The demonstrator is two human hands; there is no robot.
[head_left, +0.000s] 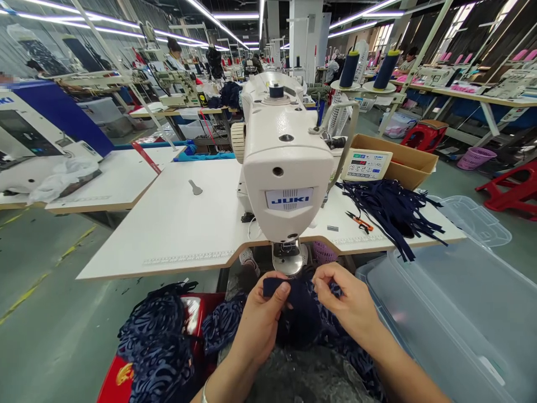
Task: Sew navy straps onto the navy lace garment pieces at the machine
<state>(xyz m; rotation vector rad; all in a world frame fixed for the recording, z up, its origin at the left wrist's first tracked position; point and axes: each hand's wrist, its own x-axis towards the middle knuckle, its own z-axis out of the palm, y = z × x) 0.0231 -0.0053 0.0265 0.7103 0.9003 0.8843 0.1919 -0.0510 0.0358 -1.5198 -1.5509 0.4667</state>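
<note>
My left hand pinches a dark navy fabric piece between thumb and fingers, in front of the sewing machine. On the right of that fabric, my right hand is closed in a pinch; what its fingertips hold is too small to make out. Navy patterned fabric hangs below the right hand and over my lap. Just beyond both hands is the machine's metal sewing bed end, under the white head.
A red stool at left bears bundled patterned fabric. On the white table lie navy strips, orange thread snips and a grey flat tool. A clear plastic bin stands at right. Other people sit farther back.
</note>
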